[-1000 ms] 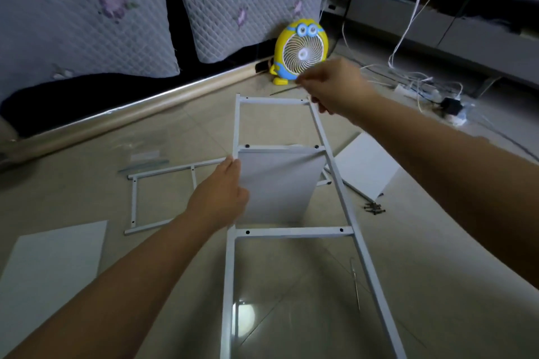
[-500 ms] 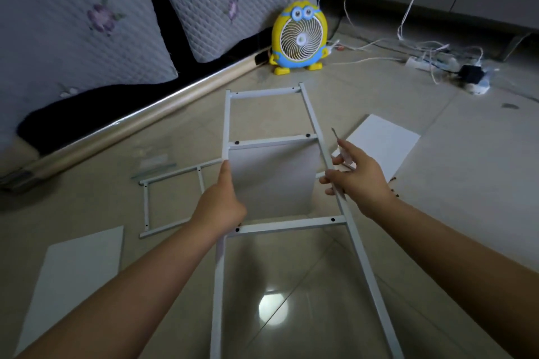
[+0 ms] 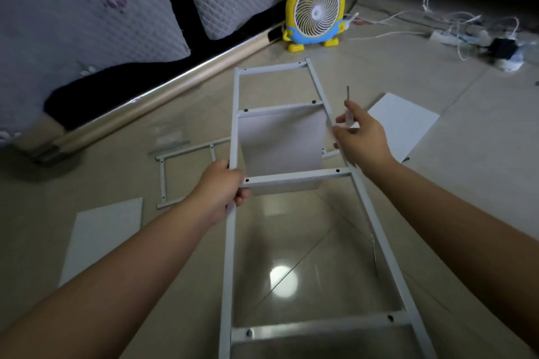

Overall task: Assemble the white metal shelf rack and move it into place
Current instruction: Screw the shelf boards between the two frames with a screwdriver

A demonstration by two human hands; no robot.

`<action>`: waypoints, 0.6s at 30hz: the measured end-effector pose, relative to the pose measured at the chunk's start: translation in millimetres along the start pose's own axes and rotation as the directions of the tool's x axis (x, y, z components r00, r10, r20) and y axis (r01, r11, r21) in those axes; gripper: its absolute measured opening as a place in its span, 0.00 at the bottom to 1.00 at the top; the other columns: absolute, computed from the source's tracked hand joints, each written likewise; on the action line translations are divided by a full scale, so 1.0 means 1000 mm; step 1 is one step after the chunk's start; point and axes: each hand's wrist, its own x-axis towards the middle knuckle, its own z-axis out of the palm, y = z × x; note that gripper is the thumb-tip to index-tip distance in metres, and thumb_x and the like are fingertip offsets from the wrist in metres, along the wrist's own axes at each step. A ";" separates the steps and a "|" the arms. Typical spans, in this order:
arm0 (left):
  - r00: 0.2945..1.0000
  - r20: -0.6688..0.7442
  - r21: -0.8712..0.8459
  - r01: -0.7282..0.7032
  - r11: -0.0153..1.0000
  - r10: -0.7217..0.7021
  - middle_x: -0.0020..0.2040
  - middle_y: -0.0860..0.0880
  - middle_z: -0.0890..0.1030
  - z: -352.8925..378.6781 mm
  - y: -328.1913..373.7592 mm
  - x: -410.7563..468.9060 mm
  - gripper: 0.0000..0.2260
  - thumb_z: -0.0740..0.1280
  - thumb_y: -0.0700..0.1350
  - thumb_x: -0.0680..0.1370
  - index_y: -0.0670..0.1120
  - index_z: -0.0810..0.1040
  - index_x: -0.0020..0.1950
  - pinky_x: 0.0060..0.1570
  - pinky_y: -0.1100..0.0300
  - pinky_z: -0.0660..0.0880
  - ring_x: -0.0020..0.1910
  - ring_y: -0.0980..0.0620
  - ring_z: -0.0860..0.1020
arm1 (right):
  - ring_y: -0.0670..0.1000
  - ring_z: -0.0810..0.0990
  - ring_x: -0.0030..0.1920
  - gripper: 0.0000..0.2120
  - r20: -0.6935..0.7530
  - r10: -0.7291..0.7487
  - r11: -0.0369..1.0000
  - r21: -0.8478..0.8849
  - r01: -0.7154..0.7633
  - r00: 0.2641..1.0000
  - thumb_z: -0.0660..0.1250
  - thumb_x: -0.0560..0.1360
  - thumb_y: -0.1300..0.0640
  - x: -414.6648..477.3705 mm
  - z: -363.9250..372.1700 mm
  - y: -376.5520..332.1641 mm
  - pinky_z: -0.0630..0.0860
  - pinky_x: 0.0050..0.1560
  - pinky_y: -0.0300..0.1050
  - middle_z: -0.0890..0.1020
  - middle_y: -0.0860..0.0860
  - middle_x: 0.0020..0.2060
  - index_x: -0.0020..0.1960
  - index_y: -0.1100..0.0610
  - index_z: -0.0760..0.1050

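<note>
A: Where is the rack piece?

B: The white metal ladder-shaped side frame (image 3: 294, 178) runs lengthwise over the glossy tiled floor (image 3: 481, 183). Its far end points at the floor's sofa-side edge and its near end is by the person. 4 crossbars show, each with dark screw holes at its ends.

A: And the hands?

B: The left hand (image 3: 221, 186) has its fingers curled round the frame's left rail, right at the 3rd crossbar from the far end. The right hand (image 3: 361, 140) pinches a small clear-handled screwdriver (image 3: 347, 95), tip up, at the right rail. Whether it touches that rail I cannot tell.

A: What sits under the frame?

B: A white rectangular panel (image 3: 280, 143), seen between the 2nd and 3rd crossbars. A second white metal frame (image 3: 162, 181) lies flat to the left, its end hidden behind the first. A white panel at the near left (image 3: 102, 236) and a white panel on the right (image 3: 408, 122) also lie flat.

A: Anything around?

B: A yellow and blue cartoon-shaped fan with goggle eyes (image 3: 315, 9) stands at the far edge, beside the sofa's beige base rail (image 3: 175, 81) and grey quilted cushions with purple flowers (image 3: 87, 9). A white power strip with tangled cables (image 3: 446, 36) lies toward the far right corner.
</note>
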 end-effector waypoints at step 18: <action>0.965 0.174 -0.303 -0.138 0.943 0.198 0.49 0.34 0.77 -0.034 0.046 0.009 0.22 0.53 0.39 0.78 0.44 0.81 0.31 0.41 0.63 0.70 0.50 0.48 0.79 | 0.41 0.79 0.39 0.14 0.278 -0.163 0.976 0.186 0.114 0.946 0.70 0.70 0.61 -0.006 -0.029 -0.021 0.77 0.45 0.35 0.80 0.43 0.42 0.53 0.53 0.71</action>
